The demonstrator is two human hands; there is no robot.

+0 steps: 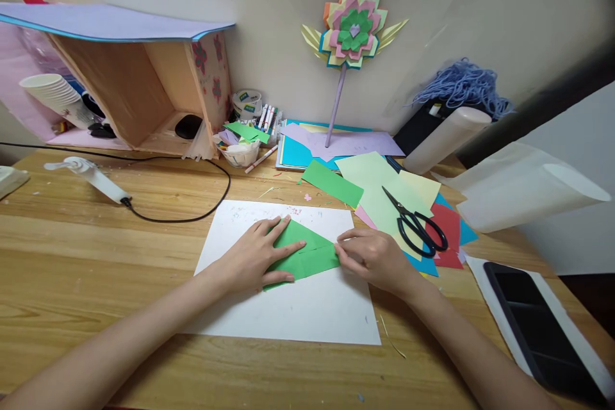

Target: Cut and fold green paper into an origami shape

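A folded piece of green paper (307, 259) lies on a white sheet (288, 314) in front of me. My left hand (262, 253) rests flat on its left part, fingers spread. At the right tip of the green paper, my right hand (372, 259) pinches the point between thumb and fingers. A crease or slit line runs across the paper toward that tip. Black-handled scissors (416, 224) lie beyond my right hand on pale yellow-green paper (369, 182). A green strip (332, 183) lies behind the white sheet.
A glue gun (91, 176) with a black cord lies at left, before an open box (139, 90). A paper flower (354, 31) stands against the wall at the back. Markers (268, 116) and tape (247, 104) sit mid-back. A dark phone-like slab (542, 327) lies at right.
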